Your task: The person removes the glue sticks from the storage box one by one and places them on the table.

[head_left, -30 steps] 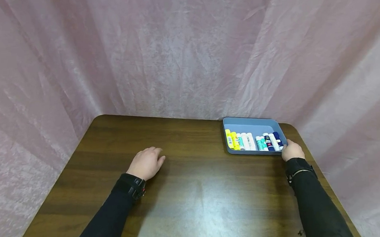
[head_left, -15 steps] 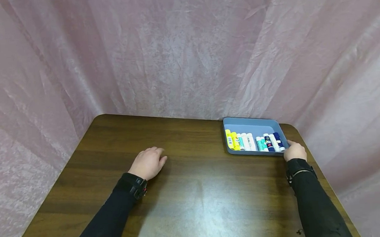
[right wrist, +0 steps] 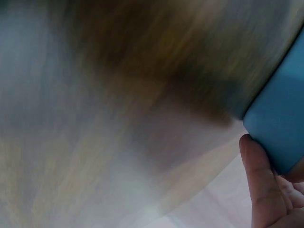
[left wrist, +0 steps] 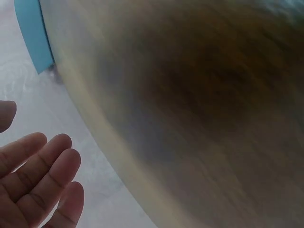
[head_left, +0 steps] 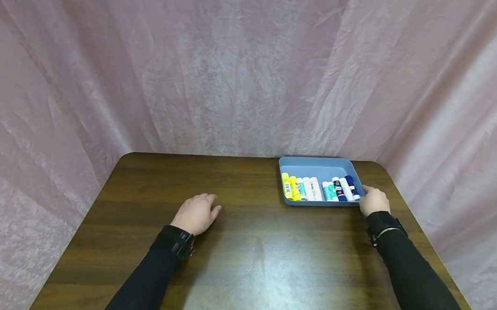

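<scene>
A blue-grey tray (head_left: 318, 205) lies near the back right of the table, holding a row of small cylindrical sticks that look like glue sticks (head_left: 307, 189). They are yellow, white, teal and navy. My right hand (head_left: 374, 201) holds the tray at its front right corner; in the right wrist view a finger (right wrist: 259, 175) lies along the tray's wall (right wrist: 280, 109). Well to the left of it, my left hand (head_left: 196, 214) is over the table with relaxed fingers and nothing in it. The left wrist view shows those fingers (left wrist: 57, 175) slightly bent, apart from the tray (left wrist: 35, 38).
The brown wooden table (head_left: 254, 267) has rounded back corners. Pink velvety curtains (head_left: 235, 71) hang close behind it and along both sides.
The tray has slid a little to the left along with my right hand, its sticks still in a row. My left hand has shifted slightly to the right.
</scene>
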`<move>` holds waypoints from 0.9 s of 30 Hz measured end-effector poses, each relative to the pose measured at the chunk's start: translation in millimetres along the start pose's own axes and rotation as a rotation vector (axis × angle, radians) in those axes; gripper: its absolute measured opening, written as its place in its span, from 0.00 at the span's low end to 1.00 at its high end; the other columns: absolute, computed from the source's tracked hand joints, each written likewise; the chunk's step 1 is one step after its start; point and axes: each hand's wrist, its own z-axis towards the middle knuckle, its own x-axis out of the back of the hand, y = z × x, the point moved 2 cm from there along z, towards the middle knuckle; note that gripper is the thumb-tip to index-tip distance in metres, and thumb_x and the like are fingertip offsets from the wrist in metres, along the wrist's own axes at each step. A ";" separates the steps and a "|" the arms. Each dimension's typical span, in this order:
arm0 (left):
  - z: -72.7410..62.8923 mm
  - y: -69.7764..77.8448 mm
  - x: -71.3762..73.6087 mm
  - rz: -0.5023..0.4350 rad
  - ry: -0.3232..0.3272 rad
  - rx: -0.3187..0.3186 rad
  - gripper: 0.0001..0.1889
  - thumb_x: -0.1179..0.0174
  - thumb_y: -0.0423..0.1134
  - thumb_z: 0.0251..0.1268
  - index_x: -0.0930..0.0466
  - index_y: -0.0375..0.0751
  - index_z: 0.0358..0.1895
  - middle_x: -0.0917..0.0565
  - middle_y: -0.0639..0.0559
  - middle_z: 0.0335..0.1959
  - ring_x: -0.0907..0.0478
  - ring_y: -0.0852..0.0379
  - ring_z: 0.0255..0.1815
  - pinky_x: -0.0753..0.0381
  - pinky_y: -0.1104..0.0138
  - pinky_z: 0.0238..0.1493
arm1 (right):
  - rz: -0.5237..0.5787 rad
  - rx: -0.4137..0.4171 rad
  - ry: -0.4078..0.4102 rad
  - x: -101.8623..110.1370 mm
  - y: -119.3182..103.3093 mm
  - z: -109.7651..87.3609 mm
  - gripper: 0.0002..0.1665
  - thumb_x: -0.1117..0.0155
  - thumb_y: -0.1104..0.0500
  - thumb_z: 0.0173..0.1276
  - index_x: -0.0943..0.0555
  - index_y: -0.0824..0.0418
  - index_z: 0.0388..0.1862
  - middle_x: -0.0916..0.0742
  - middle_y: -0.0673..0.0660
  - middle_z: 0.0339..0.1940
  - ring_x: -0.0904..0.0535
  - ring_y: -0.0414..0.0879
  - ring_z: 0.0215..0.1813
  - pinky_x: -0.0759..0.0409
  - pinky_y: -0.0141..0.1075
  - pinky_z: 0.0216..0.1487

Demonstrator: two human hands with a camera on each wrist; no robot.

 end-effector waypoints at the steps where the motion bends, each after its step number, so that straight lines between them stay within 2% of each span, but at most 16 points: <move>1: 1.3 1.3 -0.2 -0.010 -0.012 0.002 0.24 0.43 0.49 0.76 0.22 0.36 0.65 0.17 0.40 0.62 0.21 0.41 0.65 0.24 0.48 0.65 | 0.001 0.007 -0.002 -0.6 -1.8 -1.9 0.31 0.52 0.68 0.67 0.28 0.71 0.70 0.22 0.77 0.64 0.24 0.74 0.63 0.26 0.63 0.61; 6: 9.2 8.4 -2.8 -0.080 -0.079 0.019 0.27 0.43 0.50 0.76 0.25 0.36 0.69 0.19 0.41 0.64 0.22 0.42 0.66 0.25 0.49 0.67 | 0.014 0.045 -0.009 -4.7 -10.2 -10.1 0.30 0.52 0.68 0.67 0.27 0.72 0.69 0.21 0.76 0.63 0.22 0.73 0.61 0.25 0.63 0.61; 10: 16.1 13.3 -8.3 -0.130 -0.130 0.018 0.28 0.42 0.50 0.75 0.27 0.36 0.70 0.14 0.48 0.47 0.17 0.51 0.48 0.20 0.54 0.55 | 0.029 0.090 -0.020 -9.1 -19.3 -17.4 0.30 0.51 0.69 0.67 0.27 0.74 0.68 0.20 0.76 0.63 0.21 0.72 0.61 0.25 0.64 0.61; 12: 19.0 16.0 -10.9 -0.153 -0.153 0.012 0.29 0.41 0.50 0.74 0.27 0.36 0.70 0.16 0.53 0.38 0.20 0.56 0.38 0.21 0.58 0.48 | 0.036 0.115 -0.025 -11.7 -24.1 -21.2 0.30 0.51 0.69 0.67 0.27 0.74 0.68 0.20 0.76 0.62 0.21 0.72 0.60 0.25 0.64 0.61; 14: 27.4 23.1 -15.3 -0.179 -0.177 0.002 0.30 0.40 0.50 0.74 0.28 0.35 0.71 0.18 0.56 0.34 0.24 0.60 0.33 0.22 0.61 0.44 | 0.038 0.135 -0.026 -12.3 -23.8 -20.9 0.29 0.50 0.69 0.67 0.26 0.75 0.67 0.19 0.76 0.62 0.20 0.72 0.59 0.24 0.64 0.60; 22: 62.3 56.4 -29.0 -0.284 -0.281 -0.007 0.32 0.37 0.49 0.72 0.30 0.32 0.72 0.17 0.53 0.37 0.24 0.60 0.33 0.23 0.64 0.42 | 0.040 0.173 -0.030 -10.9 -20.3 -19.8 0.29 0.49 0.68 0.66 0.26 0.76 0.66 0.19 0.76 0.61 0.19 0.69 0.59 0.24 0.62 0.61; 27: 83.9 75.3 -38.7 -0.314 -0.351 0.002 0.32 0.39 0.49 0.73 0.31 0.32 0.72 0.17 0.53 0.33 0.22 0.60 0.31 0.24 0.66 0.38 | 0.037 0.194 -0.024 -8.3 -17.7 -16.6 0.28 0.47 0.68 0.66 0.25 0.77 0.65 0.18 0.76 0.60 0.18 0.68 0.58 0.23 0.61 0.60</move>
